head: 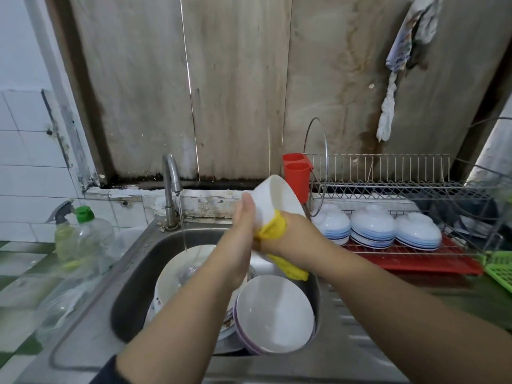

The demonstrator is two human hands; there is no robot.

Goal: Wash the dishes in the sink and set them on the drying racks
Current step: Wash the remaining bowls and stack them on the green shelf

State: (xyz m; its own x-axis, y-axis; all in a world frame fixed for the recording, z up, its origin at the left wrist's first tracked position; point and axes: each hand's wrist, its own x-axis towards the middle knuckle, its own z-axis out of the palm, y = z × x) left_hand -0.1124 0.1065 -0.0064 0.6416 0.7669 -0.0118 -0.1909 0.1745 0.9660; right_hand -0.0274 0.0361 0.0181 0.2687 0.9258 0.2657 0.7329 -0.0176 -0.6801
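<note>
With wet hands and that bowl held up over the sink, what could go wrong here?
The white bowl is held tilted above the steel sink between the left hand and the right hand, which grips a yellow cloth. If it is soapy, it might slip onto the purple-rimmed white bowl below and chip. The tap is running onto the dishes, so water may splash.

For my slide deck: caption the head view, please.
Both hands scrub a white bowl with a yellow cloth over the sink.
</note>
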